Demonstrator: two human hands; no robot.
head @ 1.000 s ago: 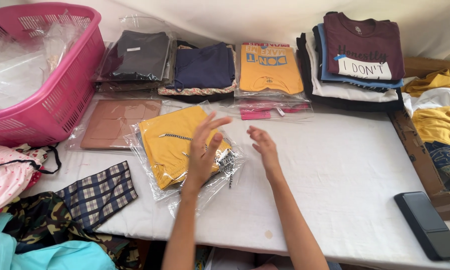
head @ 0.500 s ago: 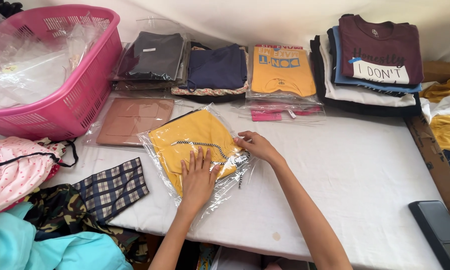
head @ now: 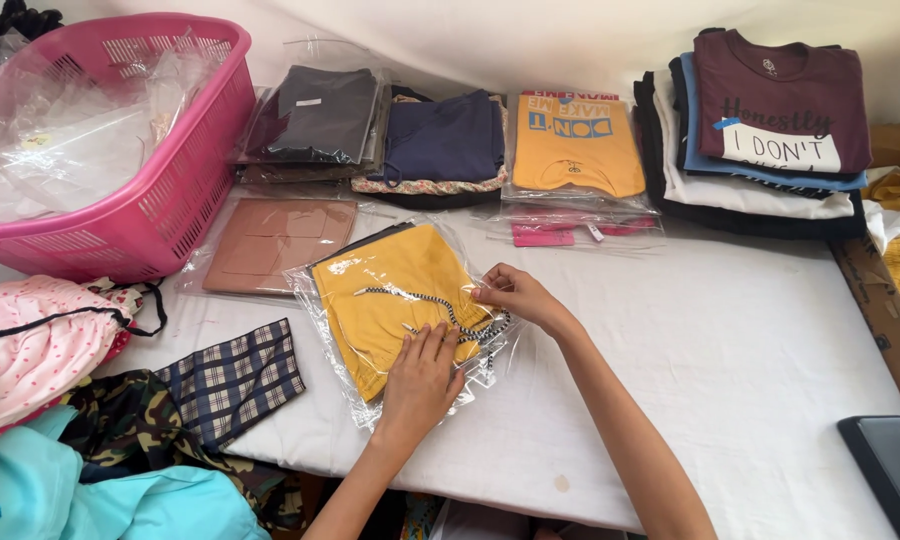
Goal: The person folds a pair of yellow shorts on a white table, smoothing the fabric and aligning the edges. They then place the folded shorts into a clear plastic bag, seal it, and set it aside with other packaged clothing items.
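Note:
A folded yellow garment with a black-and-white drawstring, sealed in a clear plastic bag [head: 390,290], lies on the white table [head: 730,360]. My left hand [head: 422,380] rests flat on the bag's near edge, fingers spread. My right hand [head: 515,297] pinches the bag's right edge with curled fingers. Both forearms reach in from the bottom of the view.
A pink basket [head: 170,190] of clear bags stands at left. Bagged garments line the back: brown [head: 275,240], dark grey [head: 320,115], navy [head: 440,140], orange [head: 575,145]. A shirt stack [head: 770,130] sits back right. Loose clothes [head: 120,420] at near left, dark device [head: 890,470] at right.
Both hands came down from above onto the yellow bagged garment; the left now lies flat on its near edge and the right grips its right edge. The view shifted slightly.

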